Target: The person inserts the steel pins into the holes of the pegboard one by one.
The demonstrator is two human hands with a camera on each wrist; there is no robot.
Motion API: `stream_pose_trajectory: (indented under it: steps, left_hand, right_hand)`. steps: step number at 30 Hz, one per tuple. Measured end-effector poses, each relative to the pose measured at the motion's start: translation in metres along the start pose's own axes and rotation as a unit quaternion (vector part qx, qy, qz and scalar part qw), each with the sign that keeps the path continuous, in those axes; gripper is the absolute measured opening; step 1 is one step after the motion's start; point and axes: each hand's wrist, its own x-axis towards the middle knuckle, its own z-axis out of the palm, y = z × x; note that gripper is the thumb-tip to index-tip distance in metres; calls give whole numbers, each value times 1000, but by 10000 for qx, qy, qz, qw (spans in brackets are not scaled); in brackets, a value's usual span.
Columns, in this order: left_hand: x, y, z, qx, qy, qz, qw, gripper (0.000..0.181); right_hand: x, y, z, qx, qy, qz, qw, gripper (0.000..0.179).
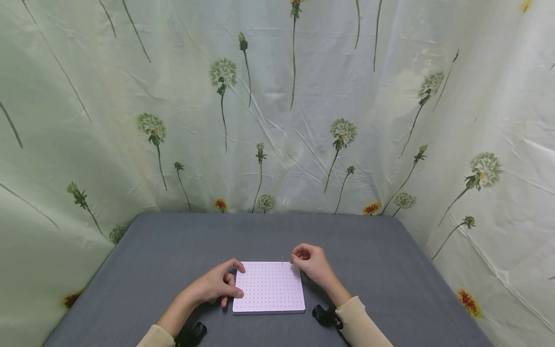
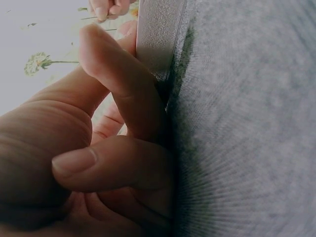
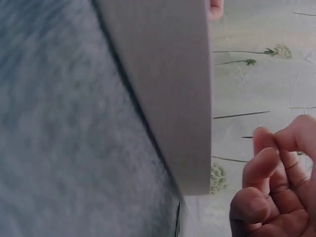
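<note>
A flat white pegboard [image 1: 269, 289] with a grid of small holes lies on the table. My left hand [image 1: 217, 283] holds it by the left side, thumb and index finger over the edge and the other fingers curled beside it. Over the far right corner, my right hand [image 1: 313, 262] pinches a thin dark pin [image 3: 247, 137] between thumb and index finger; most of the pin is hidden by the fingertips. Another thin pin [image 1: 282, 260] stands upright near the board's far edge, just left of the right hand.
A grey cloth covers the table [image 1: 195, 241]. Behind and at both sides hangs a pale curtain [image 1: 277, 120] printed with dandelions. Black wrist mounts [image 1: 324, 315] sit close to the tabletop below each hand.
</note>
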Motion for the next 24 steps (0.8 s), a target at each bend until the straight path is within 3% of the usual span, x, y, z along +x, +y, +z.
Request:
stream_pose_trajectory:
  steps: [6, 17, 24]
  left_hand:
    - [0, 1, 1, -45, 54, 60, 10000, 56]
    - [-1, 1, 1, -55, 62, 72, 9999, 57]
    - [1, 0, 1, -131, 16, 65, 9999, 57]
  right_hand:
    - [0, 2, 3, 5, -171, -28, 9999, 4]
    - [0, 6, 4, -546, -313, -96, 9980, 6]
    - [0, 5, 4, -616, -316, -101, 9976, 5]
